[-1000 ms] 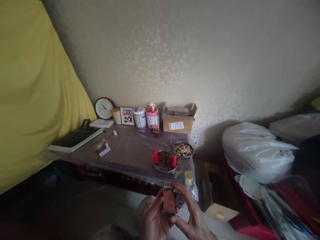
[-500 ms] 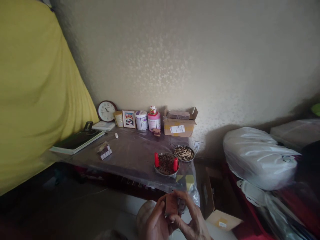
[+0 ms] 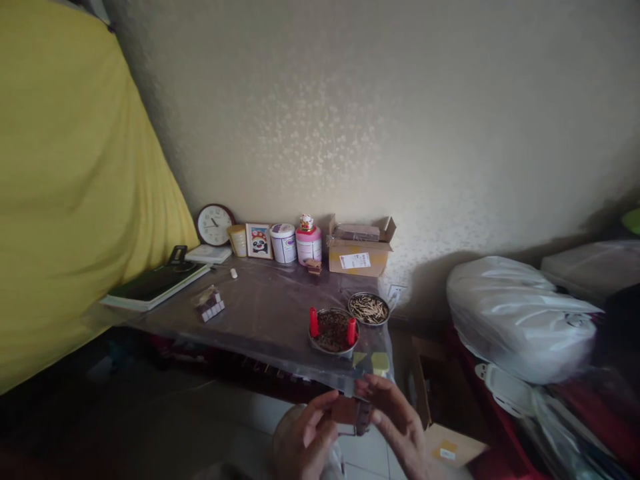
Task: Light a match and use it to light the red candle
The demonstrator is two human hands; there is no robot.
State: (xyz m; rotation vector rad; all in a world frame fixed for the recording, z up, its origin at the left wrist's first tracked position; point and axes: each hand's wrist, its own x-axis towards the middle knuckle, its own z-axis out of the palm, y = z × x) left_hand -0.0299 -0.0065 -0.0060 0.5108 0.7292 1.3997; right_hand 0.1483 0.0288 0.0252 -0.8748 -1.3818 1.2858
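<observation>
Since a moment ago both hands have turned the little brown box (image 3: 347,415) from standing up to lying flat, and it sits a bit lower in the view.

Left hand (image 3: 303,443) has its fingers curled around the left end of the box, with the thumb on top. Right hand (image 3: 400,430) pinches the right end, where a darker part sticks out. Both hands are low, in front of the bench (image 3: 265,313), and do not touch it.

Nothing stands between the hands and the box. Just past them is the near edge of the bench, which has clear plastic over it. Two yellow squares (image 3: 373,361) lie at that edge.

A bit further in sit two round metal dishes. One dish (image 3: 333,331) holds dark bits and two red things stand in it. The other dish (image 3: 369,308) holds pale sticks. They are just beside each other.

Off to the left lies a small pack (image 3: 210,304), and a flat black book (image 3: 153,285) lies near the yellow cloth (image 3: 60,200).

At the back, by the wall, stand one clock (image 3: 214,225), one small picture (image 3: 259,241), two tubs (image 3: 284,243) and one cardboard box (image 3: 357,252).

On the right, well apart from the bench, is one big white bag (image 3: 515,317).
</observation>
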